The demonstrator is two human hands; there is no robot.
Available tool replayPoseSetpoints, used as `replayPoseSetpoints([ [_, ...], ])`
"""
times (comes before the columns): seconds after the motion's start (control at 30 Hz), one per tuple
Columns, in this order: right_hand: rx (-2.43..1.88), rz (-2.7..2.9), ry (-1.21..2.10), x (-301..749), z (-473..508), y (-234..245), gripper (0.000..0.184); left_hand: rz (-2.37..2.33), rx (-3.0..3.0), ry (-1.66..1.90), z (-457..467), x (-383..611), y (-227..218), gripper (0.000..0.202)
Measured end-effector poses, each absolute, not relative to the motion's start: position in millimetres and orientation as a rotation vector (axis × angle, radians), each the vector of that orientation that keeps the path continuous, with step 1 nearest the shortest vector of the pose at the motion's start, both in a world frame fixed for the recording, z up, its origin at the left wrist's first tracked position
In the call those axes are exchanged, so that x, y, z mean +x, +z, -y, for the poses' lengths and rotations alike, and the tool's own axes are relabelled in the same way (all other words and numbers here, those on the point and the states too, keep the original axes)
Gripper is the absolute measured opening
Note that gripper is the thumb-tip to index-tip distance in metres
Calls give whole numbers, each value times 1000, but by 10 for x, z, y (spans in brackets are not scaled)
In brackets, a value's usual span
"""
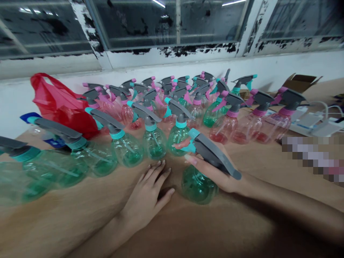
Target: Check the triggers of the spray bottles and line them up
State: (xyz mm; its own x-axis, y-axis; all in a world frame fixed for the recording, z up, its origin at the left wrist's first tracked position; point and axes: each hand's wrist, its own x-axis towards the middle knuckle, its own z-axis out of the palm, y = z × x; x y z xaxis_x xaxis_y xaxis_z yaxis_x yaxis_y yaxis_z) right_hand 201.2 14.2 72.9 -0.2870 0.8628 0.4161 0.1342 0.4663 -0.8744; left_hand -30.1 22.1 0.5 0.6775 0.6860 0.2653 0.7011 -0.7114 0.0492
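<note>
My right hand (215,170) is wrapped round the neck of a green spray bottle (199,186) with a grey and turquoise trigger head. The bottle stands close to the table top, its nozzle pointing up and left. Flat on the wooden table (172,225) lies my left hand (147,191), fingers spread and holding nothing. Just beyond it stand more green spray bottles, among them one at the middle (154,143) and another behind my right hand's fingers (177,138). Further green ones (94,161) run off to the left.
Behind are several rows of pink spray bottles (220,132) with some green ones mixed in. A red plastic bag (61,104) sits at the back left. An open cardboard box (298,84) and white power strips (314,122) are at the right, below the windows (166,25).
</note>
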Motion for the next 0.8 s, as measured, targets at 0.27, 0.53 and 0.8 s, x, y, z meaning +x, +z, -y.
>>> replayPoseSetpoints([
  [0.27,-887,1758,873,2011,-138,765,16,1162,-2815,-398,-222,-298,-1,46],
  [0.53,-846,1836,665,2028,-108,875,14,1137,-2809,-394,-223,-302,-5,47],
  [0.8,-814,1758,949,2051,-129,780,35,1152,-2797,-435,-210,-298,4,44],
])
